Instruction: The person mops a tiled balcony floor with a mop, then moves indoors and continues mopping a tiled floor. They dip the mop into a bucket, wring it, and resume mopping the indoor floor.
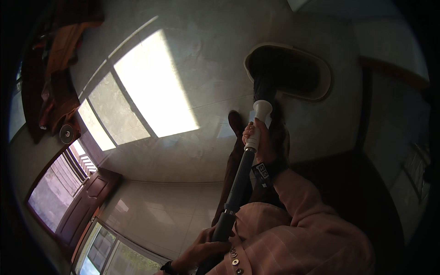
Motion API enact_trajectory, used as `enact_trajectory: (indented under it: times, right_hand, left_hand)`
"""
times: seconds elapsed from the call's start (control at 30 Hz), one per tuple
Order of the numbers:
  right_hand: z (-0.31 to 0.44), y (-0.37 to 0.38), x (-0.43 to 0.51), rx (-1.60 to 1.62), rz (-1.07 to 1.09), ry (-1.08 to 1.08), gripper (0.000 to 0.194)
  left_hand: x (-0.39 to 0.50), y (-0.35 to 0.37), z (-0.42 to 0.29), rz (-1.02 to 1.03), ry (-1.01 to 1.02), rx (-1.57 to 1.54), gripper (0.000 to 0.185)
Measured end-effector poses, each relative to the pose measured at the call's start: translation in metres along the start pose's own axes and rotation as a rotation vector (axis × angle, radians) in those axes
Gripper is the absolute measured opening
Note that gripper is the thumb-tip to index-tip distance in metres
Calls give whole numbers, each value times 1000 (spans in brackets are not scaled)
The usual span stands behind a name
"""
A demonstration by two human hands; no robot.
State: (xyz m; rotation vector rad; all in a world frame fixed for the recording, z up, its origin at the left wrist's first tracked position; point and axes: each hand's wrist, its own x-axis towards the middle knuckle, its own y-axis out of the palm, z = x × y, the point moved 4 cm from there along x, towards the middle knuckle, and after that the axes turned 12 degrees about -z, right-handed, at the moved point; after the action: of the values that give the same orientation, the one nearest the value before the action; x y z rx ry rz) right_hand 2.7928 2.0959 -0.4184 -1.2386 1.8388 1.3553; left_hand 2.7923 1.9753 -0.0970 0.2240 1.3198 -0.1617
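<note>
A mop (242, 172) slants across the middle of the view, with a dark grey handle and a white plastic grip section near its head. My right hand (262, 137) is wrapped around that white section. Lower down, close to my body, my left hand (209, 242) grips the dark upper end of the handle. The dark mop head (264, 86) hangs into an oblong mop bucket (328, 84) with a pale rim. Shadow hides the bucket's inside and the end of the mop head.
Below the bucket, my foot (235, 118) rests on the grey tiled floor (213, 75). Bright sunlight (158, 86) falls across the floor. Wooden furniture (63, 48) stands at far left, near an open dark red door (91, 197) and a window (117, 254). Dark furniture (337, 185) is close on the right.
</note>
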Motion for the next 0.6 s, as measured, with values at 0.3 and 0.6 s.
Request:
enact_trajectory:
  times: [0.3,0.6]
  right_hand:
    - [13,1,9,89,51,-14,23]
    - [10,16,0,180,42,87,23]
  left_hand:
    - [25,17,-2,23,-116,-190,45]
    - [31,39,9,317,-252,-880,45]
